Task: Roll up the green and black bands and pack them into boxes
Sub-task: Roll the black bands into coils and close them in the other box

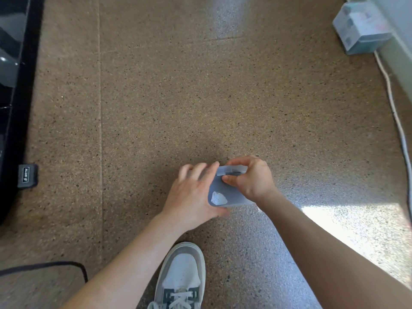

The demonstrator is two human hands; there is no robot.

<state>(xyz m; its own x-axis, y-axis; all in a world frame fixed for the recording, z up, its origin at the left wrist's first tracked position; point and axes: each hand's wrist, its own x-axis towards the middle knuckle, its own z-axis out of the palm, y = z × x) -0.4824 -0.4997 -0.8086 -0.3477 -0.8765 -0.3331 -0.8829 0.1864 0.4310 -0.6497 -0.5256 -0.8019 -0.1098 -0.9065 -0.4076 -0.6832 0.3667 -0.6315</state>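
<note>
A small translucent plastic box (225,192) with a hinged latch flap sits low over the speckled floor, between both hands. My left hand (191,195) cups its left side, fingers spread over the top edge and thumb under the near corner. My right hand (252,177) pinches the latch flap (233,170) at the box's far edge, thumb below and fingers above. A pale patch shows through the lid. Whatever is inside is hidden, and no green or black band is in view.
A grey-and-white sneaker (180,277) stands just below the hands. Black furniture (13,85) with a tag (27,176) lines the left edge. A black cable (66,264) lies lower left. A pale carton (361,27) and a white cord (392,108) sit at the right.
</note>
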